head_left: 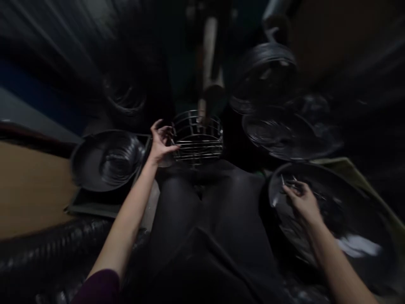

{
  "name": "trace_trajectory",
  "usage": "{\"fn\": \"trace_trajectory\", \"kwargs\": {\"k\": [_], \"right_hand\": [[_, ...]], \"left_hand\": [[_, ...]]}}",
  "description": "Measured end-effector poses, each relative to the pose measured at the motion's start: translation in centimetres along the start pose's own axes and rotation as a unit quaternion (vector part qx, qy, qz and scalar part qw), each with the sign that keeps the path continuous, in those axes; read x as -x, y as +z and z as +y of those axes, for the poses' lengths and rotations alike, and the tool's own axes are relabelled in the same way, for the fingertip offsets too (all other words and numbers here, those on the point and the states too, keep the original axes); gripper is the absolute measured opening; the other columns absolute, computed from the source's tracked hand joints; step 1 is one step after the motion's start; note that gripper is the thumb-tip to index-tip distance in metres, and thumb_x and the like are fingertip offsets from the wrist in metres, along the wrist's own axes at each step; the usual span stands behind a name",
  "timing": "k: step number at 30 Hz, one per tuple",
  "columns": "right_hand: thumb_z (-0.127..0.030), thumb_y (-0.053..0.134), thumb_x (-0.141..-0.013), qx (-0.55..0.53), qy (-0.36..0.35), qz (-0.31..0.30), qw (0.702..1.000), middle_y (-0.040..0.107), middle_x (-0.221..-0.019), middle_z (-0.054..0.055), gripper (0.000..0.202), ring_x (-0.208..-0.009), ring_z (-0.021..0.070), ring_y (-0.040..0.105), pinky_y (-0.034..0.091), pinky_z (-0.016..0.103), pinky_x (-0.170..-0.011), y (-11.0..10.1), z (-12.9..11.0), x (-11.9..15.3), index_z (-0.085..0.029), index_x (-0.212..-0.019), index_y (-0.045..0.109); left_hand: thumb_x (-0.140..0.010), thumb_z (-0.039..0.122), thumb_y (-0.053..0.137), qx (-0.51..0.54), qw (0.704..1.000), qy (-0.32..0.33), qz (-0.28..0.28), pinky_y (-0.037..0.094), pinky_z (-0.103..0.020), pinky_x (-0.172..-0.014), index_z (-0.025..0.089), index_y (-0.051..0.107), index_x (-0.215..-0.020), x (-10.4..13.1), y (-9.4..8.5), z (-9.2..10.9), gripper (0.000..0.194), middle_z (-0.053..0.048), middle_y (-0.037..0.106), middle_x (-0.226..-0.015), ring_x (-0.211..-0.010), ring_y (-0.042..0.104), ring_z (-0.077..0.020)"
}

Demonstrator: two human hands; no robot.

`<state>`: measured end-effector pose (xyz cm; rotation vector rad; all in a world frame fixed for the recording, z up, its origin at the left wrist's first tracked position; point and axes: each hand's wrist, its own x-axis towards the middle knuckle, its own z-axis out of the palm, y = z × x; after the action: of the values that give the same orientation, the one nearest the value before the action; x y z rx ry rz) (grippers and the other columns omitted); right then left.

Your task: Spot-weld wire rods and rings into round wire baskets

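A round wire basket (198, 157) sits in front of my knees, under a machine head (210, 59). My left hand (162, 142) grips its left side, with the thumb along the wires and the fingers curled at its edge. My right hand (302, 198) is closed over a large dark basin (373, 219) at the right. Thin metal wire pieces (283, 181) stick up from its pinched fingers. Small dark metal parts (332, 211) lie in the basin beside that hand, too dim to make out singly.
On the left, a dark bowl (87, 162) holds a stack of wire rings (118, 166). Another dark bowl (249, 126) with metal pieces stands at the back right. A white scrap (359, 245) lies in the large basin. Shiny dark bundles (57, 249) fill the lower left.
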<state>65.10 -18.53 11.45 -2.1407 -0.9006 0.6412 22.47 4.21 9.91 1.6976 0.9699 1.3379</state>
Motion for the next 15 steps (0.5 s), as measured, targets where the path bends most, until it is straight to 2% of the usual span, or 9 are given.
{"fn": "trace_trajectory", "kwargs": {"k": [1,3,5,7,9,11,13,15], "right_hand": [[-0.062,0.072,-0.065,-0.061,-0.008,-0.037,0.997,0.059,-0.066,0.000,0.057,-0.047,0.0124,0.047,0.037,0.024,-0.044,0.5,-2.4,0.6,-0.020,-0.102,0.063],[-0.059,0.080,-0.061,-0.115,-0.033,-0.156,0.980,0.066,-0.076,0.003,0.054,-0.057,0.0130,0.055,0.042,0.024,-0.050,1.9,-7.9,2.4,-0.021,-0.097,0.068],[-0.057,0.079,-0.064,-0.092,-0.071,-0.285,0.951,0.069,-0.078,0.005,0.047,-0.062,0.0151,0.059,0.046,0.025,-0.055,3.7,-13.5,4.2,-0.019,-0.091,0.073],[-0.054,0.076,-0.070,-0.063,-0.125,-0.360,0.923,0.072,-0.079,0.005,0.041,-0.068,0.0173,0.063,0.049,0.027,-0.061,6.0,-17.7,5.0,-0.018,-0.089,0.075],[-0.045,0.071,-0.078,-0.011,-0.219,-0.333,0.917,0.074,-0.083,0.004,0.027,-0.077,0.0196,0.067,0.051,0.029,-0.071,8.2,-19.8,4.6,-0.020,-0.087,0.076],[-0.036,0.068,-0.083,0.074,-0.333,-0.245,0.908,0.076,-0.090,0.004,0.018,-0.085,0.0212,0.070,0.052,0.030,-0.077,9.8,-19.9,4.0,-0.022,-0.090,0.077],[-0.034,0.067,-0.086,0.170,-0.430,-0.171,0.870,0.075,-0.102,0.006,0.023,-0.090,0.0228,0.070,0.052,0.030,-0.075,10.6,-19.1,3.8,-0.022,-0.104,0.076],[-0.034,0.065,-0.089,0.244,-0.491,-0.146,0.823,0.072,-0.114,0.007,0.033,-0.095,0.0226,0.071,0.051,0.027,-0.068,10.9,-18.2,3.9,-0.024,-0.120,0.070]], "left_hand": [[-0.050,0.073,0.081,-0.027,0.999,0.023,-0.009,0.047,-0.040,-0.101,0.034,0.022,-0.137,0.3,-0.1,0.7,0.113,-0.008,0.051,-0.125,-0.122,0.054,-0.0236],[-0.056,0.072,0.079,-0.081,0.994,0.065,-0.035,0.043,-0.043,-0.107,0.030,0.026,-0.137,0.9,0.1,2.5,0.105,-0.010,0.047,-0.131,-0.126,0.051,-0.0253],[-0.060,0.063,0.082,-0.133,0.983,0.103,-0.077,0.040,-0.046,-0.110,0.027,0.035,-0.134,1.5,0.7,4.5,0.095,-0.011,0.046,-0.132,-0.128,0.048,-0.0277],[-0.060,0.050,0.085,-0.179,0.968,0.126,-0.122,0.039,-0.049,-0.111,0.026,0.044,-0.130,1.8,1.5,6.5,0.084,-0.011,0.047,-0.131,-0.128,0.045,-0.0303],[-0.059,0.039,0.087,-0.220,0.955,0.123,-0.158,0.038,-0.051,-0.110,0.028,0.051,-0.128,1.7,2.2,8.1,0.079,-0.011,0.046,-0.133,-0.128,0.043,-0.0324],[-0.058,0.035,0.087,-0.248,0.947,0.106,-0.175,0.038,-0.053,-0.110,0.030,0.056,-0.126,1.5,2.6,9.0,0.075,-0.010,0.043,-0.135,-0.128,0.041,-0.0336],[-0.059,0.035,0.086,-0.260,0.944,0.095,-0.181,0.037,-0.054,-0.110,0.030,0.059,-0.124,1.4,2.8,9.2,0.071,-0.010,0.040,-0.136,-0.129,0.039,-0.0344],[-0.060,0.036,0.086,-0.262,0.944,0.088,-0.179,0.037,-0.054,-0.111,0.030,0.061,-0.123,1.3,3.0,8.9,0.068,-0.010,0.040,-0.135,-0.129,0.039,-0.0347]]}}
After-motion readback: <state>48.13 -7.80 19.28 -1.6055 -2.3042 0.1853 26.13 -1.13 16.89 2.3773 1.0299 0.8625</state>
